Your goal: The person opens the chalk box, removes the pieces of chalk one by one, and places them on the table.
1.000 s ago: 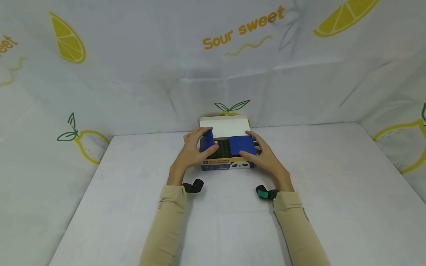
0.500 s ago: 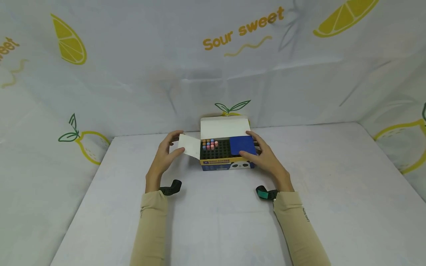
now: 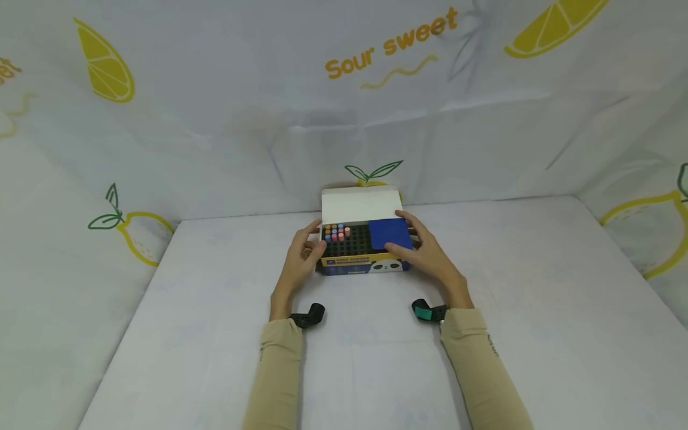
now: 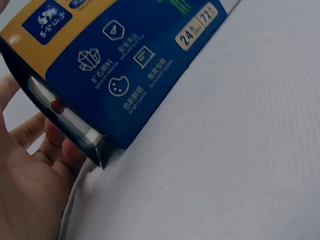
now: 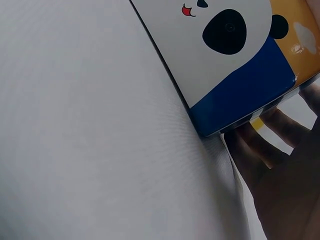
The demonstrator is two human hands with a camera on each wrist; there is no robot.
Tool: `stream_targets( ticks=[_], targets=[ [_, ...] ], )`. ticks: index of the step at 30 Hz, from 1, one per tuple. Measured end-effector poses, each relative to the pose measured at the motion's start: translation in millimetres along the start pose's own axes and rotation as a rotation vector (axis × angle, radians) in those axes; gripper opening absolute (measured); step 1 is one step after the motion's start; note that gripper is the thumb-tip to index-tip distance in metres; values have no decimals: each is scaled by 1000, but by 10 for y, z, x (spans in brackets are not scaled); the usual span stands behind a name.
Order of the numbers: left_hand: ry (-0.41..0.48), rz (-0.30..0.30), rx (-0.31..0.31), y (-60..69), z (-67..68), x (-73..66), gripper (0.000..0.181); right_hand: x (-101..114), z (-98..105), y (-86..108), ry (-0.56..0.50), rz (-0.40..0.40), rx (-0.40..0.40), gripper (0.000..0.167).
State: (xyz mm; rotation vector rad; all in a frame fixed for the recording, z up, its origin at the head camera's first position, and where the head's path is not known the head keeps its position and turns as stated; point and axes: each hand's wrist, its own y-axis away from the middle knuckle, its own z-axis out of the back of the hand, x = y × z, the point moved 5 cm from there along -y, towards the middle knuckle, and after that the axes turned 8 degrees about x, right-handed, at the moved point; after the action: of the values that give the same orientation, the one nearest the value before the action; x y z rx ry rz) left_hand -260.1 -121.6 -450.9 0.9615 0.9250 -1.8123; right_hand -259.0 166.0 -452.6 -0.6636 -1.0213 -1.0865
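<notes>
The box [image 3: 349, 266] stands near the back of the table, with its white-lined lid [image 3: 361, 204] raised. Colored sticks [image 3: 334, 232] fill several holes of the black holder [image 3: 359, 243] at the left. A blue flap [image 3: 390, 233] covers the right part. My left hand [image 3: 297, 263] grips the left end, thumb at the upper front; in the left wrist view, fingers of the left hand [image 4: 32, 170] lie against the side of the box [image 4: 135, 75]. My right hand [image 3: 430, 252] holds the right end, thumb on the flap's front edge; the right wrist view shows this hand [image 5: 287, 185] beside the panda-printed box [image 5: 245, 95].
A white cloth covers the table [image 3: 355, 370]. Behind the box hangs a white curtain [image 3: 215, 155] with lemon prints and lettering. Black bands [image 3: 308, 316] are around the wrists.
My left hand moved outward with the left flap, uncovering the sticks, then came back to the box's left end. The left flap no longer sticks out. My right hand stayed in place.
</notes>
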Motion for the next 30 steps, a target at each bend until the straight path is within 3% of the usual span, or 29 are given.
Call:
stream_targets(
  ticks=[4, 10, 16, 23, 30],
  targets=[
    [11, 8, 7, -11, -85, 0, 76, 15, -10, 1, 2, 8, 4, 86],
    [-12, 7, 20, -21, -105, 21, 97, 40, 0, 3, 12, 11, 3, 86],
    [-24, 9, 38, -33, -115, 46, 100, 36, -5, -3, 21, -7, 15, 86],
    [-23, 4, 43, -33, -124, 65, 91, 33, 5, 0, 71, 0, 36, 80],
    [-19, 4, 39, -47, -133, 67, 92, 203, 112, 53, 176, 103, -15, 69]
  ],
)
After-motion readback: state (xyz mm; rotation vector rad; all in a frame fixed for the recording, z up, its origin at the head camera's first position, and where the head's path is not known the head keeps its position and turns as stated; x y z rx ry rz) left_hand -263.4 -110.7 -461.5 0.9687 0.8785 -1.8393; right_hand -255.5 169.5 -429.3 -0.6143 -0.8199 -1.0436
